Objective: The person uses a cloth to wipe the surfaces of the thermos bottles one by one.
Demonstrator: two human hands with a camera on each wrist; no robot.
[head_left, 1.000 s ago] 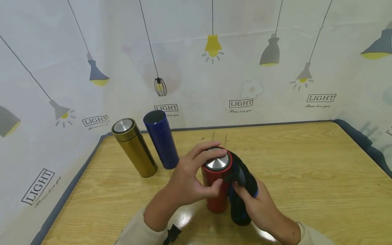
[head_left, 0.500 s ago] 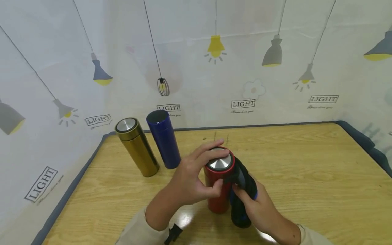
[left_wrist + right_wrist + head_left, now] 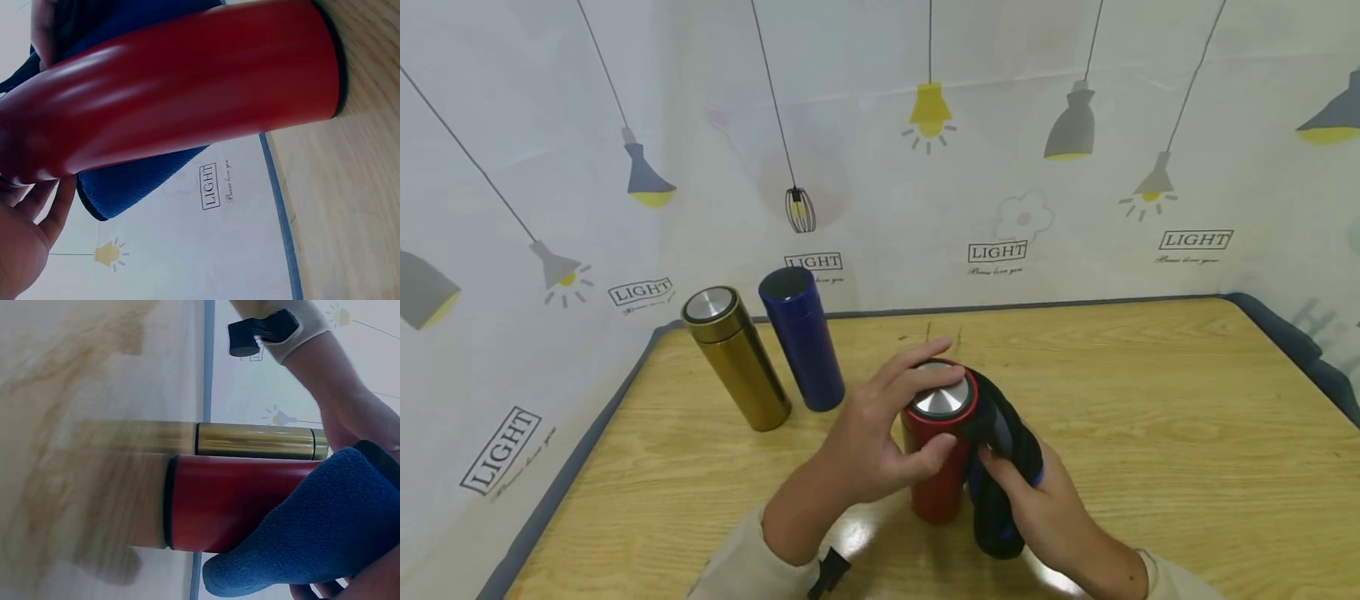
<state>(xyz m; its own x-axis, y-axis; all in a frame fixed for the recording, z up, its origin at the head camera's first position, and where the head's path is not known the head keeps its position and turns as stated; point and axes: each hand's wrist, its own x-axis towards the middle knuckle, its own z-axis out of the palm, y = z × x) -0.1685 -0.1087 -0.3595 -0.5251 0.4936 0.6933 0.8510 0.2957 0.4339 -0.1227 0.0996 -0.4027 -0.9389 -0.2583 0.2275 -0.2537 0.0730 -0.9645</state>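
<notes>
In the head view a red thermos bottle [image 3: 934, 479] with a silver-topped lid [image 3: 942, 402] stands upright on the table. My left hand [image 3: 872, 437] grips it near the top, fingers over the lid and thumb against the front. A bunched cloth [image 3: 997, 525], black on one side and blue on the other, is held by my right hand [image 3: 1052, 512] against the bottle's right side. The left wrist view has the red bottle [image 3: 187, 87] across it, with blue cloth [image 3: 128, 187] behind. In the right wrist view the blue cloth [image 3: 312, 519] overlaps the bottle's upper part.
A gold thermos bottle [image 3: 737, 371] and a blue one [image 3: 805, 350] stand side by side at the left on the wooden table [image 3: 1150, 417]. Behind the table hangs a pale wall sheet [image 3: 880, 192] printed with lamps. A black strap [image 3: 830, 573] shows at the left sleeve.
My right hand and the cloth have shifted slightly right, and the cloth's flap has drawn away from my left thumb. The left hand keeps its grip on the red bottle.
</notes>
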